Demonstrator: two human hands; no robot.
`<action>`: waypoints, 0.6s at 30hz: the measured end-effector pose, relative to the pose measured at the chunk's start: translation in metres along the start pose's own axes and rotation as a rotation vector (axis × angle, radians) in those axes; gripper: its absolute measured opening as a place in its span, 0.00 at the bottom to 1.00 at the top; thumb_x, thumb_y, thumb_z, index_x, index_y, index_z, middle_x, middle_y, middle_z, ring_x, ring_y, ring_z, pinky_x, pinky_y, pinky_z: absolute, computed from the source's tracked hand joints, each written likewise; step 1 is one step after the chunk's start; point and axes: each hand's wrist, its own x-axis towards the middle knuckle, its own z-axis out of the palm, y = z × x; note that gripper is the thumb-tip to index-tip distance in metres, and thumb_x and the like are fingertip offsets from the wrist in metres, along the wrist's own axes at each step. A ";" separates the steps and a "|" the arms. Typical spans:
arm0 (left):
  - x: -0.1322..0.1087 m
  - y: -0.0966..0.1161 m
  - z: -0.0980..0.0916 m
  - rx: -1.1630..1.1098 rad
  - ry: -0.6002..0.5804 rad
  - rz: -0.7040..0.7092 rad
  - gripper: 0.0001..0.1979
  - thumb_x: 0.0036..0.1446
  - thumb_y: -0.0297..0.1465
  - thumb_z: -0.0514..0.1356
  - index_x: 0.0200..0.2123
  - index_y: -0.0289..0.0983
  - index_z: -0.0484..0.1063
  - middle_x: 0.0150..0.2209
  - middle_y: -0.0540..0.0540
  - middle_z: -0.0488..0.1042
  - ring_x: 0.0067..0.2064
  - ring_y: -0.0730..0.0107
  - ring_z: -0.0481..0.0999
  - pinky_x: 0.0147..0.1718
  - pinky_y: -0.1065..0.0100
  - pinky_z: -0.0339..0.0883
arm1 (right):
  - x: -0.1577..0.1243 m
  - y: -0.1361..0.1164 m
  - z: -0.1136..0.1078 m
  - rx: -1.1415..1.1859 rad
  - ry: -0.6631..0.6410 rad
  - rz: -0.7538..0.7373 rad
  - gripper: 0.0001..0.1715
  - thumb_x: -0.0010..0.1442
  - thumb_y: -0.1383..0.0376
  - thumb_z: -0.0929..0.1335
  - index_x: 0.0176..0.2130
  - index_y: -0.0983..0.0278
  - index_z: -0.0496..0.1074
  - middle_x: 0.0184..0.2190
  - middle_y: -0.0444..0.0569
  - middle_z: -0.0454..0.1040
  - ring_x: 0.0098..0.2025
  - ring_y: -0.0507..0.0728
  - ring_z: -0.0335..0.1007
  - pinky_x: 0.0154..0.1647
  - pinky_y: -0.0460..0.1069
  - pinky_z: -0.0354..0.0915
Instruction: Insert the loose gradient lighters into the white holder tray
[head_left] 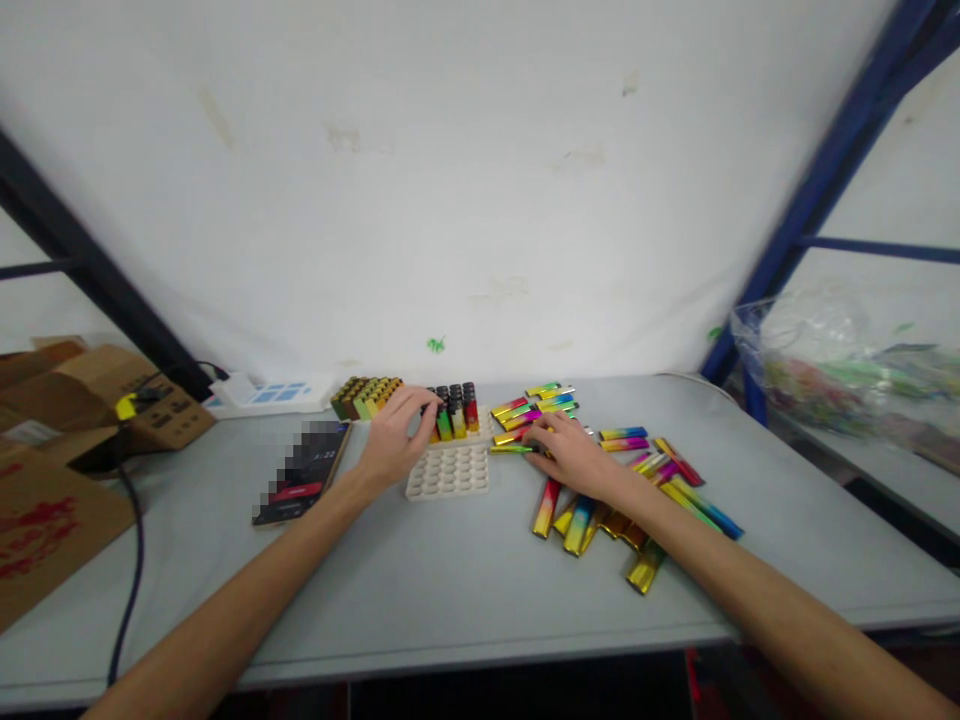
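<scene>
A white tray (448, 473) with rows of round holes lies on the grey table (420, 580). Its far rows hold several upright colourful lighters (457, 410). My left hand (397, 438) rests on the tray's left side, fingers curled against one of those lighters. My right hand (571, 455) lies over a scatter of shiny multicoloured metal sleeves (600, 500), fingers pinched on one sleeve (511, 448) that points toward the tray.
A phone (304, 472) lies left of the tray. Behind it sit a block of gold and green lighters (365, 395) and a white power strip (262, 393). Cardboard boxes (90, 400) and a black cable are at left, a plastic bag (832, 365) at right.
</scene>
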 end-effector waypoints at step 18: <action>0.002 0.015 -0.007 -0.007 0.012 -0.031 0.08 0.68 0.29 0.54 0.40 0.37 0.73 0.39 0.43 0.78 0.45 0.63 0.77 0.51 0.59 0.71 | 0.002 -0.012 -0.029 1.298 0.222 0.360 0.23 0.64 0.44 0.68 0.46 0.56 0.63 0.24 0.35 0.68 0.20 0.50 0.65 0.21 0.45 0.64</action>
